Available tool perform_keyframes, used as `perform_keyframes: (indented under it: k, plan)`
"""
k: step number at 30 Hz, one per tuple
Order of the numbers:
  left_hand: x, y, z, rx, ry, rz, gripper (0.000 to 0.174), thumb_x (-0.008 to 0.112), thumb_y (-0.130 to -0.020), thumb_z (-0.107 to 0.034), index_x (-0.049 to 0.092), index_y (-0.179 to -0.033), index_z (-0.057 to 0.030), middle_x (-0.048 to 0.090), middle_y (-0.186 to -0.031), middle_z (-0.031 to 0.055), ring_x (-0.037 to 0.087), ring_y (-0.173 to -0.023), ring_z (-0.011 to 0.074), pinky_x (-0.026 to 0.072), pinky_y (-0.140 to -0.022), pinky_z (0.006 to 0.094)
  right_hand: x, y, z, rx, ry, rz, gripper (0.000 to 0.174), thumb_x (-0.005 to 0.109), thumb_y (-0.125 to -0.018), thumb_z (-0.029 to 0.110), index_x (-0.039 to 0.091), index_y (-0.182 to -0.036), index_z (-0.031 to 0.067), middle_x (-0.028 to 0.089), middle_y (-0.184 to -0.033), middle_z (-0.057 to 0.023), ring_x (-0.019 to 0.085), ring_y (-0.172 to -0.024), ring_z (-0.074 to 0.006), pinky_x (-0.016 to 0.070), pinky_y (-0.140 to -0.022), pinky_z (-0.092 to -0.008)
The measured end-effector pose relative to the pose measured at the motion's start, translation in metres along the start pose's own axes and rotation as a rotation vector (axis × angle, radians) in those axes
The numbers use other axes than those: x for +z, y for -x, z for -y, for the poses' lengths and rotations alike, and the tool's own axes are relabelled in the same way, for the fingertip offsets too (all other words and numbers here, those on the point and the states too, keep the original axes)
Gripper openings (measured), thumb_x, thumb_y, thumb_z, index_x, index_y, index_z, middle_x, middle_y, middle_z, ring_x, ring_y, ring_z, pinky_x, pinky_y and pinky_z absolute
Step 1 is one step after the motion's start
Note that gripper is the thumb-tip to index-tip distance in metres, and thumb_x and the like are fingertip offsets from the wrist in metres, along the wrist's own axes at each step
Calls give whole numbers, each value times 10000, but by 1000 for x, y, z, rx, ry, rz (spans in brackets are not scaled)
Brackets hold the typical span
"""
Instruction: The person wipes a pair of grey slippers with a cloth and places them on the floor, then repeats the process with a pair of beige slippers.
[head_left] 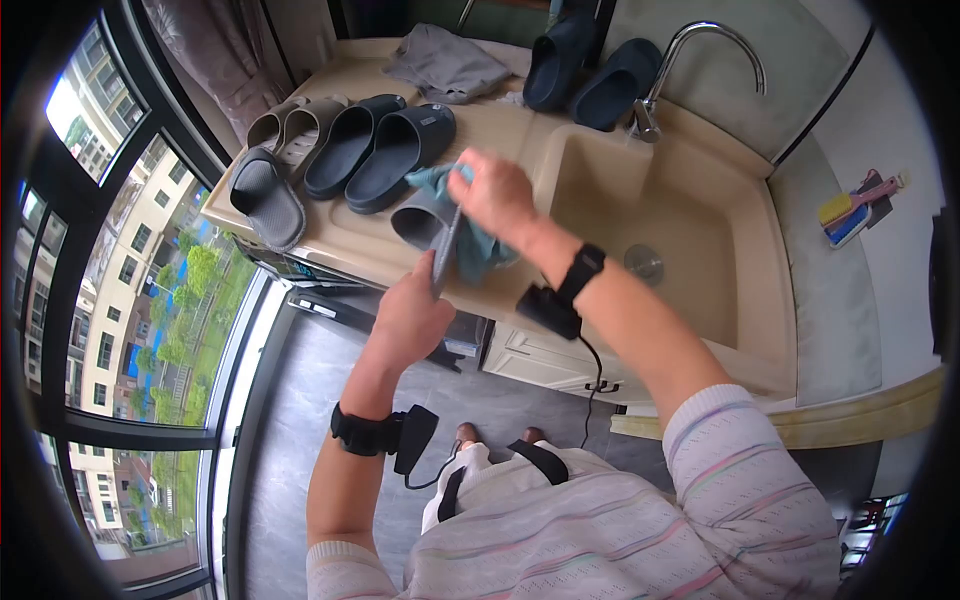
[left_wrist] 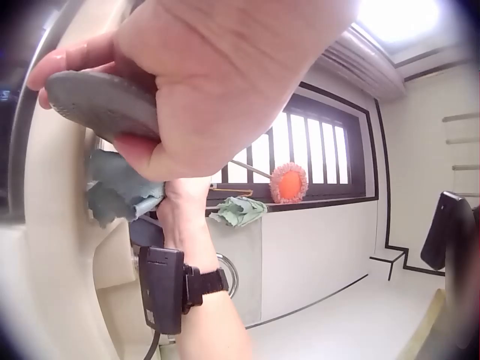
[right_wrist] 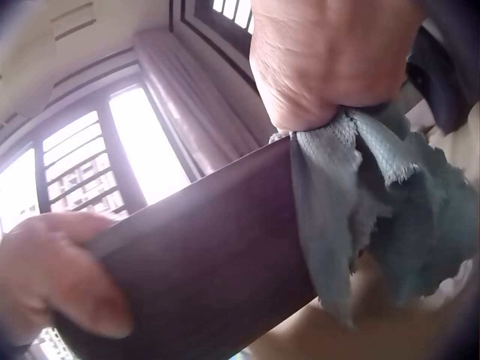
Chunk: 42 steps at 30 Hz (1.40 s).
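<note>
A grey slipper (head_left: pixel 418 222) is held on its side over the counter, and my left hand (head_left: pixel 410 318) grips it by one end. In the left wrist view the thumb and fingers pinch the slipper (left_wrist: pixel 105 101) across its sole. My right hand (head_left: pixel 495 200) clutches a frayed teal cloth (head_left: pixel 480 252) at the slipper's other end. The right wrist view shows the cloth (right_wrist: pixel 420 206) bunched under the right hand (right_wrist: pixel 337 60) and draped over the end of the slipper's dark, flat sole (right_wrist: pixel 202 255). The right fingertips are mostly hidden.
On the beige counter (head_left: pixel 520 130) to the left stand a matching grey slipper (head_left: pixel 270 210), two navy slippers (head_left: pixel 405 150) and a taupe pair (head_left: pixel 312 125). A grey cloth (head_left: pixel 445 65) lies behind. More navy slippers (head_left: pixel 612 85) lean near the faucet (head_left: pixel 700 35); the sink (head_left: pixel 700 300) is to the right.
</note>
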<state>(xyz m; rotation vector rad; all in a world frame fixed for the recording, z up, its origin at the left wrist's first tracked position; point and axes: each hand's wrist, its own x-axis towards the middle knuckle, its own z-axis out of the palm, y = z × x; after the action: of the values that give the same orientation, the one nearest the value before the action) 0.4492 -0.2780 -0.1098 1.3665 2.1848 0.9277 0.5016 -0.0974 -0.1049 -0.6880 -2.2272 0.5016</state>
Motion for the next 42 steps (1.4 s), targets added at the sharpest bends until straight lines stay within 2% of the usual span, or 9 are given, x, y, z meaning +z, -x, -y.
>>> perform_keyframes:
  k: [9,12,16,19,21,22,24,32,42]
  plan:
    - [10,12,-29,-94,-447,110,643,562,-675,-91,416,-1301,-104,545,-1035,194,576,-895,378,471,-787,447,-25,-29,-89,262,280,238,279,580,-735,262,647,-903,49,644,-917,-186,621,-846,-332,497,-740,-401]
    - [8,12,-9,45,-679,-5,698,620,-645,-56,448,-1287,-268,481,-1180,140,512,-1053,335,427,-833,469,-48,-26,-100,453,-83,190,313,621,-745,271,635,-917,10,654,-878,-161,638,-817,-257,497,-713,-356]
    - [5,1,15,149,-824,-79,735,630,-632,-33,437,-1309,-245,413,-1295,163,433,-1151,341,353,-913,486,-63,-12,-76,484,-585,0,347,658,-772,266,603,-975,-10,649,-813,-118,610,-752,-176,485,-669,-318]
    - [3,-9,1,310,-639,-65,642,629,-719,-72,411,-1321,-109,448,-1281,160,468,-1128,317,368,-925,451,-29,27,-64,205,-584,95,331,649,-790,242,581,-1040,35,625,-823,-132,601,-753,-218,483,-675,-336]
    - [15,-32,-19,-3,832,34,474,578,-854,-196,431,-1255,9,524,-1197,134,518,-1081,263,395,-924,381,-19,52,-45,-36,-219,12,296,637,-788,225,584,-1035,70,589,-883,-156,588,-827,-283,482,-712,-364]
    - [28,-50,-6,-6,837,27,474,578,-854,-196,431,-1255,9,524,-1197,134,518,-1081,263,395,-924,381,-21,56,-37,-68,-194,36,289,626,-785,221,575,-1036,87,558,-931,-167,556,-901,-328,476,-739,-397]
    - [58,-80,15,-172,1594,221,409,452,-943,-313,465,-1195,10,569,-1132,96,551,-1036,194,418,-915,321,-19,62,-33,-71,-129,72,272,619,-791,220,568,-1028,94,563,-939,-160,563,-892,-327,480,-726,-402]
    - [58,-83,1,-208,1754,191,360,447,-947,-345,521,-1082,-20,578,-1028,66,568,-937,142,451,-860,298,10,19,-36,-51,256,248,158,505,-851,200,491,-897,49,604,-806,-193,598,-749,-384,478,-655,-476]
    - [62,-87,7,-386,1709,23,414,310,-978,-357,514,-1121,-26,572,-1109,104,551,-1032,226,404,-957,365,-21,53,-18,-56,105,346,195,568,-800,211,547,-856,25,625,-810,-205,607,-797,-383,482,-683,-456]
